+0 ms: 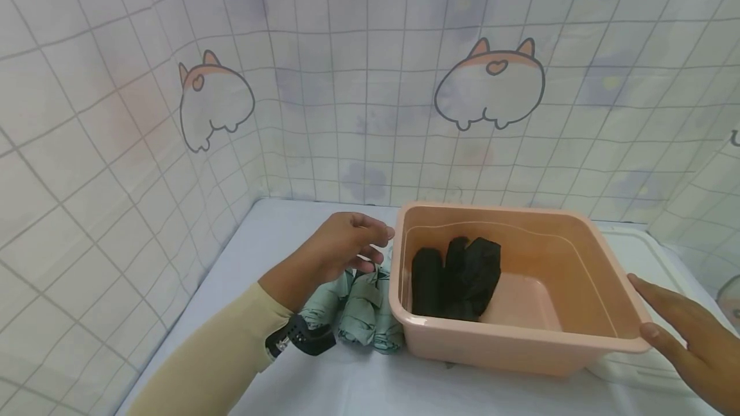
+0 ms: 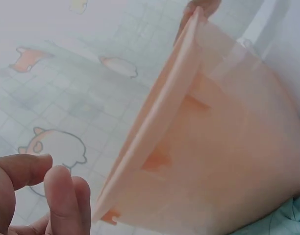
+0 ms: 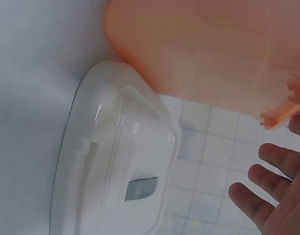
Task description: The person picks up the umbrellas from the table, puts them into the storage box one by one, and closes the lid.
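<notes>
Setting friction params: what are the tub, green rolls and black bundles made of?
Tub: likely molded plastic, smooth, semi-gloss; bright edge highlights.
Green rolls: probably fabric, matte; wrinkles, folded edges.
Black bundles: perhaps fabric, dull; creased, but too dark to be sure.

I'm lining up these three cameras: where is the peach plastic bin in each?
Head: peach plastic bin, lower half, right of centre.
Left wrist: bin, centre to right, rim slanting diagonally.
Right wrist: bin, upper right, cut off by the edges.
Shared landmark: the grid-patterned backdrop, visible in all three.
</notes>
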`<action>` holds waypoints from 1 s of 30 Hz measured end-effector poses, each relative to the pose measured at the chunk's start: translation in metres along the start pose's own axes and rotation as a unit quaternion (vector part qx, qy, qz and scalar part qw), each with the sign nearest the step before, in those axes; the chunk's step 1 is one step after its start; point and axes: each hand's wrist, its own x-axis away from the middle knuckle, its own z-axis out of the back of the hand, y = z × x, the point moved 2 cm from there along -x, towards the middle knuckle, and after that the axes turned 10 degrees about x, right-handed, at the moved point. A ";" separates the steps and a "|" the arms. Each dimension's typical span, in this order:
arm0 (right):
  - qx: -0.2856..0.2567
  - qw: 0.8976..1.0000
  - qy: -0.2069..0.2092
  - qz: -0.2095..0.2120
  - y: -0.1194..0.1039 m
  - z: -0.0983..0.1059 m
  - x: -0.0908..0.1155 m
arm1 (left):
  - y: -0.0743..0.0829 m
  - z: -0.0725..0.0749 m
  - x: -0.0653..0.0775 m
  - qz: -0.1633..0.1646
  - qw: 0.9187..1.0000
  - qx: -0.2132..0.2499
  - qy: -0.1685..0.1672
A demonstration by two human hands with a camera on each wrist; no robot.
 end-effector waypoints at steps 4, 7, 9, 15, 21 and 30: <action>0.002 1.000 -0.005 -0.001 -0.001 0.001 0.000 | -0.006 0.006 -0.001 0.002 1.000 -0.010 0.010; 0.009 1.000 -0.017 -0.008 -0.001 0.002 -0.001 | -0.011 0.013 -0.002 0.003 1.000 -0.010 0.018; 0.013 0.999 -0.031 -0.019 -0.001 0.003 -0.002 | -0.013 0.017 -0.002 0.004 1.000 -0.013 0.024; 0.024 0.997 -0.063 -0.043 -0.002 0.003 -0.004 | -0.022 0.030 -0.002 0.014 0.999 -0.007 0.030; 0.020 0.997 -0.064 -0.037 -0.001 0.003 -0.004 | -0.031 0.044 -0.002 0.018 0.999 -0.004 0.028; 0.013 0.997 -0.061 -0.035 0.000 0.001 -0.002 | -0.040 0.059 0.001 0.023 0.999 -0.012 0.036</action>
